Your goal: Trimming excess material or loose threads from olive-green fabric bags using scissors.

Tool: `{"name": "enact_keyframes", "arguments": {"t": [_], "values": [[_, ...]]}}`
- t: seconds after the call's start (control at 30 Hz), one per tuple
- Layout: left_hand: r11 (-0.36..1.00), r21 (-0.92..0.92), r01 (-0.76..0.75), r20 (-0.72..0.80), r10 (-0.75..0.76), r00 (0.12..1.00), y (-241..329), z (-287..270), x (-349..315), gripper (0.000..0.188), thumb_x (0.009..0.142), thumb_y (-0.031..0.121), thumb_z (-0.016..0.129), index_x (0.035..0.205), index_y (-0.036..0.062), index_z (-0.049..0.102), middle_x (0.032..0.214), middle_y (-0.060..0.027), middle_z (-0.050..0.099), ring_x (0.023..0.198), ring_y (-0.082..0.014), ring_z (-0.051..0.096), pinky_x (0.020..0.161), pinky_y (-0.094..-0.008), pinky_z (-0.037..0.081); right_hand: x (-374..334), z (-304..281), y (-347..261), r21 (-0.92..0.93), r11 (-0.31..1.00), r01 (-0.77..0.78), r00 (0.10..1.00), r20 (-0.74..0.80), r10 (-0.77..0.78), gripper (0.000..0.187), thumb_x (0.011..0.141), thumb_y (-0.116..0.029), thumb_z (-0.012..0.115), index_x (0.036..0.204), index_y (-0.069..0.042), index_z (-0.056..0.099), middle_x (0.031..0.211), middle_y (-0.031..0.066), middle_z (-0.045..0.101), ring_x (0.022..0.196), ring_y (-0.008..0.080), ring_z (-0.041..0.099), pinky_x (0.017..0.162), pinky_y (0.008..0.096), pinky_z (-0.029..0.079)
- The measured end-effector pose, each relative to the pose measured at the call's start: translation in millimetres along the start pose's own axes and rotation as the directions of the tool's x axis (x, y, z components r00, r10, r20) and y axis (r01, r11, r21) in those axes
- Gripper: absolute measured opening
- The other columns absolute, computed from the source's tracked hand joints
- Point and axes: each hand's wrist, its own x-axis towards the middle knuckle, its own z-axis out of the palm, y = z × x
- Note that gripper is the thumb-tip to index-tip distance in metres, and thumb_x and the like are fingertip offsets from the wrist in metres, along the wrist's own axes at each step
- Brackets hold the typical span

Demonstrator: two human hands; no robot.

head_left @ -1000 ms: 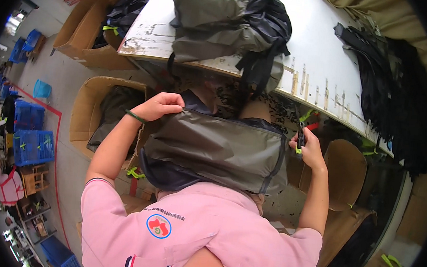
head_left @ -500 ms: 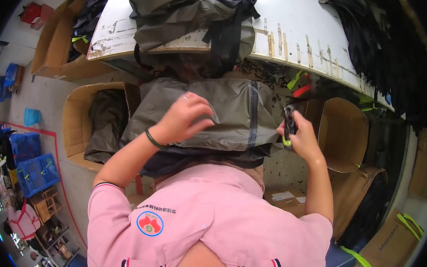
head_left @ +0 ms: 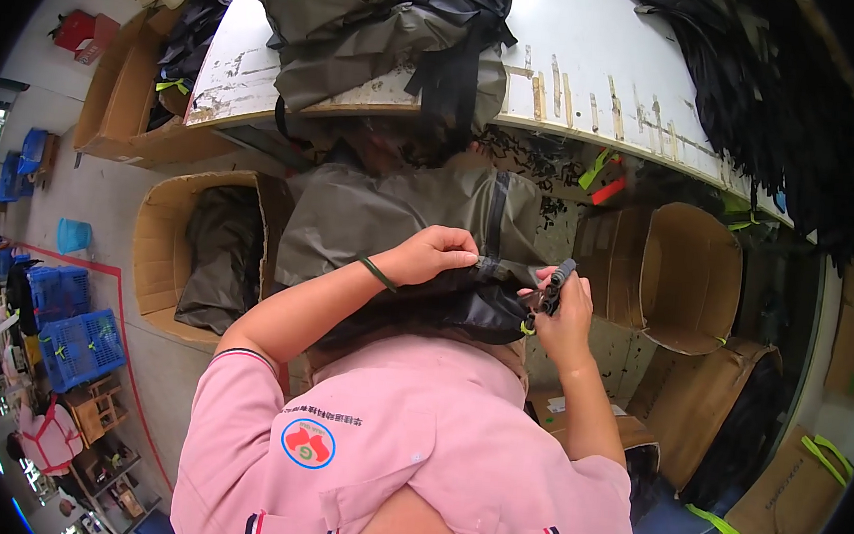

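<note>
Across the person's lap, olive cloth with a black strip, just below the worktop edge. Left hand nearly closed, thumb and fingertips pinching the olive cloth beside the strip. Right hand curled around a small dark tool, near the cloth's right side; tool blades too small to tell. Olive-and-black bundle on worktop. Open cardboard box at left, dark olive fabric inside.
</note>
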Motion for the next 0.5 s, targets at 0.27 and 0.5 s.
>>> {"name": "enact_keyframes", "arguments": {"t": [0.27, 0.5], "values": [[0.931, -0.359, -0.066, -0.025, 0.062, 0.998, 22, 14, -6, 0.021, 0.092, 0.014, 0.063, 0.110, 0.0047, 0.057, 0.087, 0.0040, 0.055, 0.080, -0.0046, 0.050, 0.072, -0.0238, 0.044, 30, 17, -23, -0.105, 0.973, 0.203, 0.979, 0.044, -0.199, 0.028, 0.065, -0.001, 0.069, 0.086, -0.004, 0.051, 0.079, 0.0115, 0.057, 0.075, 0.0329, 0.051, 0.070, 0.0415, 0.038], [0.765, 0.523, -0.375, 0.100, 0.382, 0.919, 51, 15, -17, 0.031, 0.081, 0.010, 0.070, 0.111, 0.0081, 0.064, 0.100, -0.0076, 0.055, 0.086, -0.0226, 0.058, 0.077, -0.0322, 0.049, 49, -13, -22, 0.384, 0.843, -0.377, 0.860, 0.484, 0.164, 0.019, 0.073, -0.003, 0.071, 0.083, -0.003, 0.055, 0.076, 0.0074, 0.061, 0.069, 0.0177, 0.058, 0.064, 0.0310, 0.046]]}}
